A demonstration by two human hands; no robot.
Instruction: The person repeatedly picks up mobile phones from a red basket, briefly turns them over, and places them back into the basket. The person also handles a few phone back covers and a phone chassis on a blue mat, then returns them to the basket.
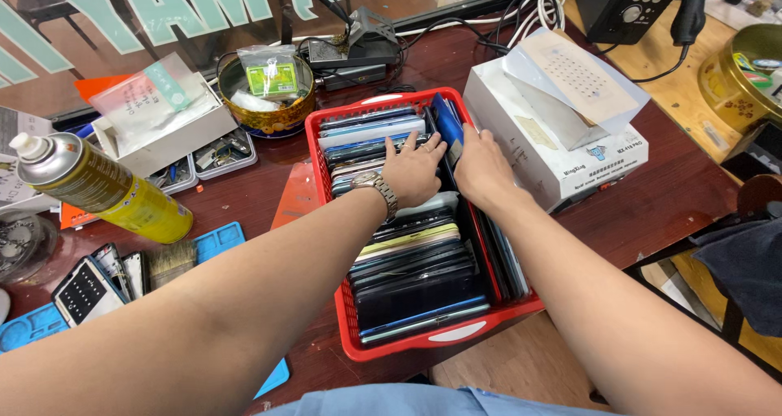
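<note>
A red plastic basket (407, 347) sits on the dark wooden table, packed with several phones standing on edge in rows. My left hand (414, 170), with a metal watch on its wrist, rests on top of the phones (375, 139) in the far half of the basket, fingers spread over their edges. My right hand (481, 168) reaches in beside it, fingers tucked down among the phones near a blue one (447, 121) by the basket's right wall. Whether either hand grips a phone is hidden.
A white box-shaped machine (562, 159) with plastic sheets on top stands right of the basket. Left are a yellow spray can (98, 190), a brush (173, 260), phone parts on a blue mat (220, 241), small trays and a bowl (267, 115). Cables lie behind.
</note>
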